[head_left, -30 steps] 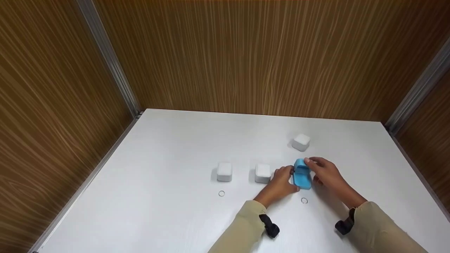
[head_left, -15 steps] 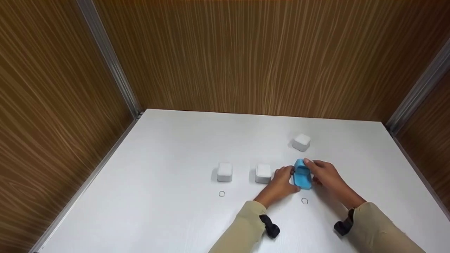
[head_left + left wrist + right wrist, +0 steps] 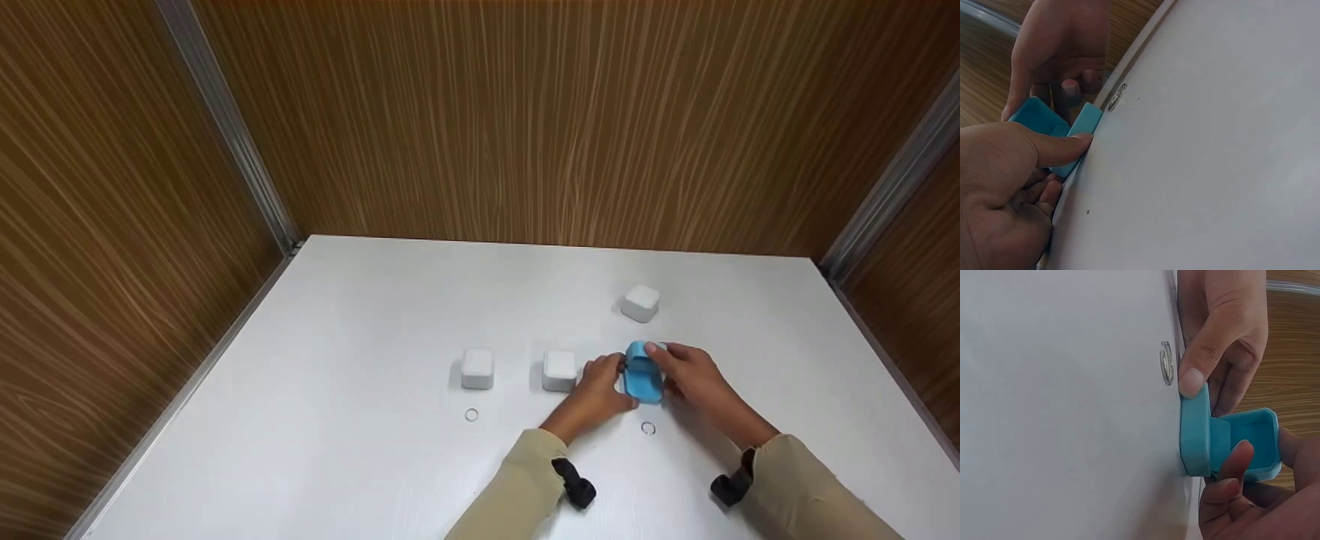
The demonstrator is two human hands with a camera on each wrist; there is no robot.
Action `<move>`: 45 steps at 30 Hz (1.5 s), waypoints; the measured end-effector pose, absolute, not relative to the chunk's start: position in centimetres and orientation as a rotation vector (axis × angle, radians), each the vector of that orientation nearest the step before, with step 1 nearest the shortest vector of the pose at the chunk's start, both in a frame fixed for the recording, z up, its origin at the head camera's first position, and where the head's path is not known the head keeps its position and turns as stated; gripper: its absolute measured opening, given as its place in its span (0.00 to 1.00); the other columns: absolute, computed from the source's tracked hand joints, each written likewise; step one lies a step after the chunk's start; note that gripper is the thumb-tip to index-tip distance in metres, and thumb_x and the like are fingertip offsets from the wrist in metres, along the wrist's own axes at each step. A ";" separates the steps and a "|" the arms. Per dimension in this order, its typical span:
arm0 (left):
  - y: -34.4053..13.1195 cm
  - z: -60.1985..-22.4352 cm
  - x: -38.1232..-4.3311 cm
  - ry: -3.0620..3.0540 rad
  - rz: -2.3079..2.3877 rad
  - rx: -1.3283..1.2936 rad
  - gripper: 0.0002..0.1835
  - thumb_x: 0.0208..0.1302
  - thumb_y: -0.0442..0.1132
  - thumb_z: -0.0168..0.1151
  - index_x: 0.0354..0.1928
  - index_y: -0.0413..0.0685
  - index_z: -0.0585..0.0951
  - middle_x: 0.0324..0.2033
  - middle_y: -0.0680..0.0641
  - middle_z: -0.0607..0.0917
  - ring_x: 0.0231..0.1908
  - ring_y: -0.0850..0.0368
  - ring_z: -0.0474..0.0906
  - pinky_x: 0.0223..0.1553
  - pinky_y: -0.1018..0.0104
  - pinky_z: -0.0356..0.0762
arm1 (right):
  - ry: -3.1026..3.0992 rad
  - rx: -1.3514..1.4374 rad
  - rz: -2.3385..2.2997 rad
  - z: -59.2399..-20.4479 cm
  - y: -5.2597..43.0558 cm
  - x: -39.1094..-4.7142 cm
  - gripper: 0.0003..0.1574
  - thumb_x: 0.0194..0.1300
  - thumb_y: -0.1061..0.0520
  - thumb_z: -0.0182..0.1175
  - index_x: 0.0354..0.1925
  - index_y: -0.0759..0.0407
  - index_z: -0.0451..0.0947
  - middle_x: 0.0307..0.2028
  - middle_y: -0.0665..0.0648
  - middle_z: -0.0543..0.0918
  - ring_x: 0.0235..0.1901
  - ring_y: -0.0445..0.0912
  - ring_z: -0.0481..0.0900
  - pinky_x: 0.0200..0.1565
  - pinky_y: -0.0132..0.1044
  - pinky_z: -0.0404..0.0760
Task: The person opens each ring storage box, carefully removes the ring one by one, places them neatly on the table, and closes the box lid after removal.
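Note:
A small light-blue ring box (image 3: 643, 386) stands on the white table with its lid raised. My left hand (image 3: 598, 394) grips the base from the left side, its thumb (image 3: 1075, 147) pressed along the near edge. My right hand (image 3: 696, 379) holds the raised lid (image 3: 1261, 439) at its right, the thumb lying on top. No ring shows inside the hollow lid in the right wrist view; fingers partly hide the box. Just in front of the base, a silver ring (image 3: 1171, 365) with a gap in its band lies on the table.
Two white ring boxes (image 3: 478, 368) stand left of my hands, the nearer one (image 3: 559, 371) close to my left fingers. Another white box (image 3: 640, 304) is behind the blue one. A second ring (image 3: 477, 415) lies before the leftmost box. Wood-grain panels (image 3: 525, 120) enclose the table.
My right hand has come slightly down toward me, tipping the blue lid a little forward. The left hand keeps its grip on the base, and the rings and white boxes stay put.

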State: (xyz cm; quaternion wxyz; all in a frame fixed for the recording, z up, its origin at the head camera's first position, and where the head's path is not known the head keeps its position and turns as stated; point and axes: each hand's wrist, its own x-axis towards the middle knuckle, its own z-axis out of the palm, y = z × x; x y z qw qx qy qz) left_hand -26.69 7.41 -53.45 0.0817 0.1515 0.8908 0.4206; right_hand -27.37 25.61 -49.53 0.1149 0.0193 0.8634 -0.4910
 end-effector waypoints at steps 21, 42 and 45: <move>7.7 -53.1 -26.7 2.655 1.228 0.379 0.37 0.60 0.41 0.73 0.70 0.50 0.69 0.58 0.54 0.78 0.58 0.63 0.68 0.61 0.71 0.71 | 2.526 -0.073 -1.433 -49.0 26.2 -26.7 0.46 0.71 0.38 0.59 0.72 0.68 0.64 0.30 0.56 0.69 0.21 0.43 0.66 0.25 0.34 0.71; 7.6 -53.2 -26.7 2.636 1.271 0.420 0.36 0.58 0.38 0.75 0.68 0.48 0.71 0.57 0.54 0.78 0.56 0.63 0.69 0.58 0.73 0.72 | 2.669 -0.312 -1.209 -49.3 26.2 -25.9 0.46 0.62 0.55 0.71 0.70 0.74 0.64 0.69 0.77 0.66 0.71 0.72 0.58 0.68 0.68 0.59; 7.6 -53.3 -26.7 2.642 1.263 0.429 0.36 0.58 0.39 0.75 0.68 0.48 0.71 0.56 0.54 0.78 0.55 0.63 0.70 0.57 0.73 0.72 | 2.706 -0.337 -1.170 -49.5 26.1 -25.8 0.45 0.61 0.57 0.72 0.69 0.72 0.66 0.69 0.76 0.66 0.71 0.73 0.58 0.67 0.69 0.60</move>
